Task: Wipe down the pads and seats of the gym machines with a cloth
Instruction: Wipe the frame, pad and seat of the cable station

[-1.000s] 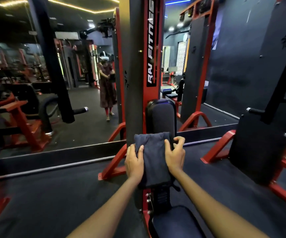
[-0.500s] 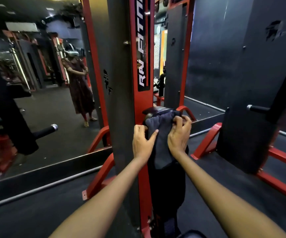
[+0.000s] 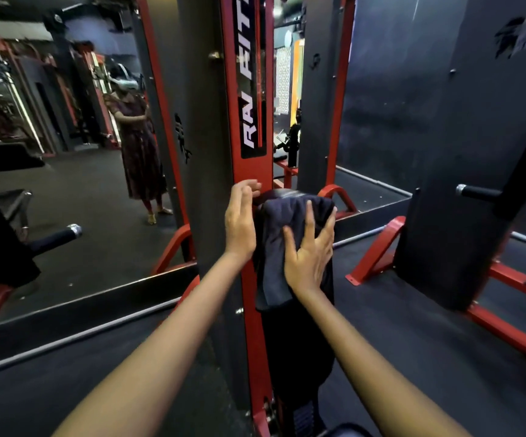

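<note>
My right hand (image 3: 308,247) lies flat, fingers spread, pressing the dark cloth (image 3: 282,247) against the upright back pad (image 3: 299,335); the cloth drapes over the pad's top. My left hand (image 3: 241,220) hovers just beside it, fingers loose, holding nothing. I judge even palm pressure and long downward strokes serve best here, steadying the pad's edge near the red post (image 3: 252,171).

Both arms reach forward. The left hand (image 3: 240,220) stands edge-on, fingers loosely curved; the right hand (image 3: 310,247) lies flat, fingers spread.
</note>
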